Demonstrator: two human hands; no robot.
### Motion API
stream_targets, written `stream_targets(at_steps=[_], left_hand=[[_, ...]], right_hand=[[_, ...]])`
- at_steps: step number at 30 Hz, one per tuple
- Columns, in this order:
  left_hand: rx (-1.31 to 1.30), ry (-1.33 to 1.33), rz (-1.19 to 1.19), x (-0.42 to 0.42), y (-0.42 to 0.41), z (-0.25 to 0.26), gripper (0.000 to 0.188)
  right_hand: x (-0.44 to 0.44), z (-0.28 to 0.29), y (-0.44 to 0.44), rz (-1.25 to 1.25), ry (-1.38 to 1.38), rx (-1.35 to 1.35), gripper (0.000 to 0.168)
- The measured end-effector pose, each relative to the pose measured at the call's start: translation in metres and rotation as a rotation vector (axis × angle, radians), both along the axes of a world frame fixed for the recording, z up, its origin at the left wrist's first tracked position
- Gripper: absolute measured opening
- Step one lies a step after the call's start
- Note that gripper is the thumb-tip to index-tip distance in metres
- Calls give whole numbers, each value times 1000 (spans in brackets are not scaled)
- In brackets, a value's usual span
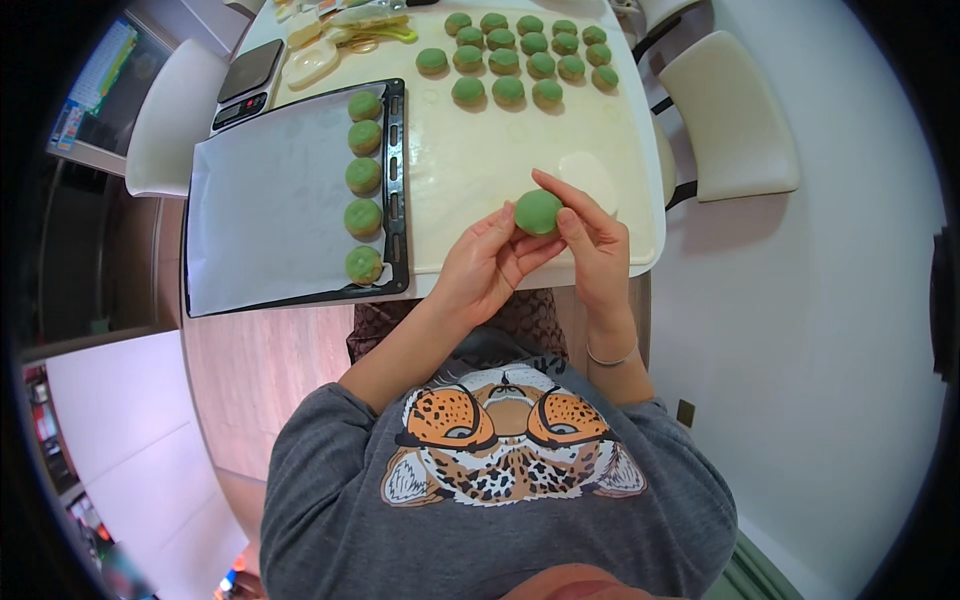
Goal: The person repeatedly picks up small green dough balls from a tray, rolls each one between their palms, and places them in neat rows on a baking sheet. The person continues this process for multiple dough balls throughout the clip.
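Between the fingers of my left hand and my right hand is a round green-topped dough piece, held above the near part of a cream work mat. The left fingers lie under it and the left thumb is at its side; the right thumb and fingers touch its other side. To the left, a black baking tray lined with white parchment paper holds a column of several green-topped dough pieces along its right side. Several more dough pieces stand in rows at the mat's far end.
A kitchen scale stands behind the tray at the left. Near it are a cream plastic dish and a utensil with a green handle. A pale round scraper-like piece lies beyond my right hand. White chairs flank the table.
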State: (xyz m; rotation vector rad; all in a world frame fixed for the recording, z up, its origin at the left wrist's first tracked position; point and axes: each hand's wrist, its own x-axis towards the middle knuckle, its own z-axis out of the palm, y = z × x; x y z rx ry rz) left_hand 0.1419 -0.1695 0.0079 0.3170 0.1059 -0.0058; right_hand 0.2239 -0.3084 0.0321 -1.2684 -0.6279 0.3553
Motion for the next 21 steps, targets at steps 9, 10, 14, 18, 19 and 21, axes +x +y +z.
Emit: stream_targets(at_steps=[9, 10, 14, 18, 19, 21], left_hand=[[222, 22, 129, -5, -10, 13, 45], [236, 36, 143, -6, -11, 12, 44], [291, 77, 209, -7, -17, 12, 41], [276, 79, 209, -7, -14, 5, 41], [304, 75, 222, -7, -14, 5, 41], [359, 69, 244, -7, -15, 5, 41]], right_hand=[[-4, -5, 0, -195, -490, -133, 43], [-4, -7, 2, -194, -513, -137, 44], [-9, -8, 5, -193, -447, -95, 48], [-14, -9, 14, -290, -504, -132, 47], [-14, -9, 16, -316, -515, -115, 46], [-12, -11, 15, -324, -667, -240, 45]])
